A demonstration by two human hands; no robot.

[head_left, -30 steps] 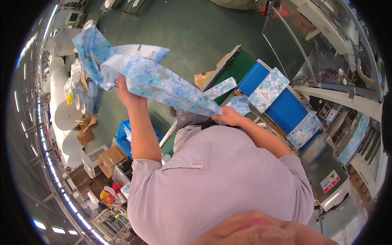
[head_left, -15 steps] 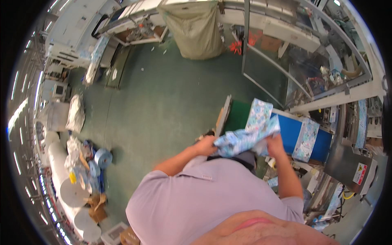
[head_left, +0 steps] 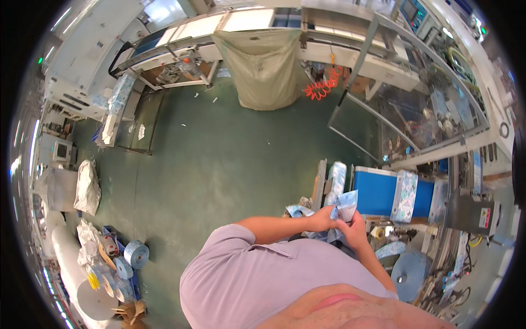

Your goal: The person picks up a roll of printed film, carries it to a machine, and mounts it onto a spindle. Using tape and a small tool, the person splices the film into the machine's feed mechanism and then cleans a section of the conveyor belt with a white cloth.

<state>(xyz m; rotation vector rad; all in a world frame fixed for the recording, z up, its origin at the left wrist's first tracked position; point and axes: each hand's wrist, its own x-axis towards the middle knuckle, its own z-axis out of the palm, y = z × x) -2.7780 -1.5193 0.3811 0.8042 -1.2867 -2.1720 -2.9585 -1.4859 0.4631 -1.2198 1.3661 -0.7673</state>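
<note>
In front of my belly, my left hand (head_left: 322,219) and my right hand (head_left: 354,227) come together on a crumpled blue-and-white patterned plastic wrapper (head_left: 346,203). The fingers of each are closed on it, and its upper end sticks up beyond them. More of the same bluish film hangs below my hands, partly hidden by my wrists. A blue-and-white patterned pack (head_left: 337,179) lies just ahead of my hands, at the left end of the conveyor. Another flat patterned pack (head_left: 405,195) rests across the blue conveyor belt (head_left: 373,191) to the right.
A large beige sack (head_left: 260,71) hangs at the far machine line beside a coiled red hose (head_left: 323,85). A clear-panelled guard door (head_left: 378,109) stands at the right. Film rolls (head_left: 136,254) lie at the lower left, and a big roll (head_left: 410,274) sits at my right.
My hands have come together, the left moving right towards the other, gathering the wrapper between them. The pack near the conveyor's left end now lies farther left. My view has shifted.
</note>
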